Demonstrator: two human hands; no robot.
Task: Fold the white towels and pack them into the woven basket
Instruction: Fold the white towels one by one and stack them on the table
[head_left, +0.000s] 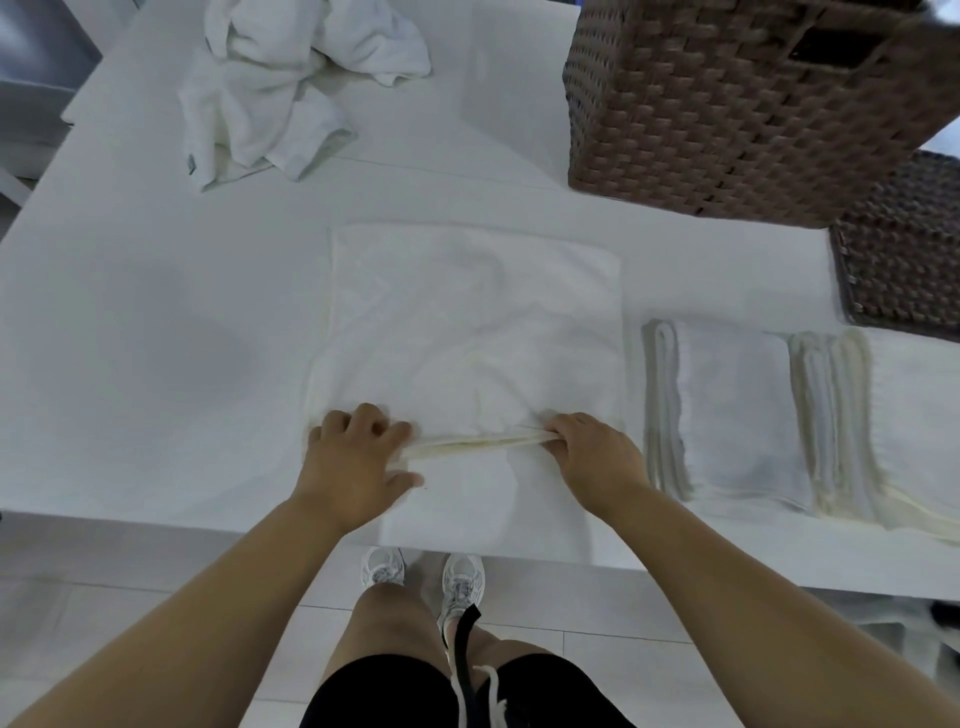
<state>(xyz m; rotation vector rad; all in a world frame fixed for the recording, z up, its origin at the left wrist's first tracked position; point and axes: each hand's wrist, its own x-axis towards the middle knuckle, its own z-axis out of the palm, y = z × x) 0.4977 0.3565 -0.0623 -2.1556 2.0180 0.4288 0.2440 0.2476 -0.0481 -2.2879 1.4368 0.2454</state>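
a towel (467, 332) lies spread flat on the table (156, 312) at its near edge, with the left hand (353, 457) and right hand (592, 457) gripping its near hem at either end. to its right, two folded stacks (727, 410) sit side by side, and behind them stand a large basket (727, 104) and a smaller one (904, 249) at the right edge. a crumpled pile of towels (280, 83) lies at the far left of the table, well apart from the baskets.
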